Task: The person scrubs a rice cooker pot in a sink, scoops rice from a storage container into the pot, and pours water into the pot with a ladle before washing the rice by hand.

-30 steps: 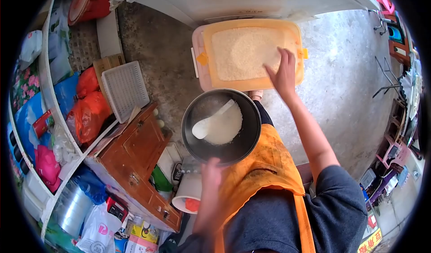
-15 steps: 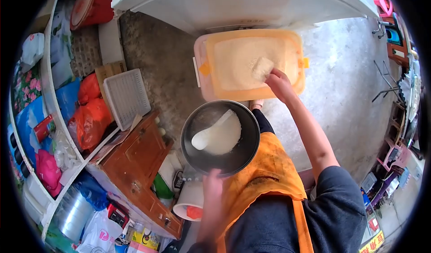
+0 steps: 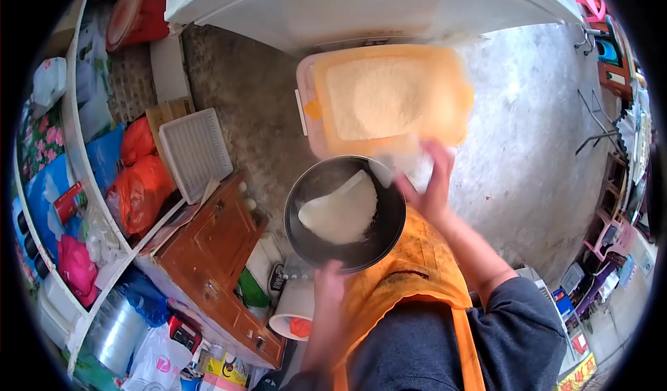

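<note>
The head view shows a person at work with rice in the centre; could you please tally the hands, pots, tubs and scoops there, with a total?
Hands: 2, the left hand and the right hand
Dark pot: 1
Yellow-rimmed tub: 1
Pale scoop, blurred: 1
Total: 5

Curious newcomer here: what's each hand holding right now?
Left hand: holding the dark pot by its rim.
Right hand: holding a blurred, translucent cup.
</note>
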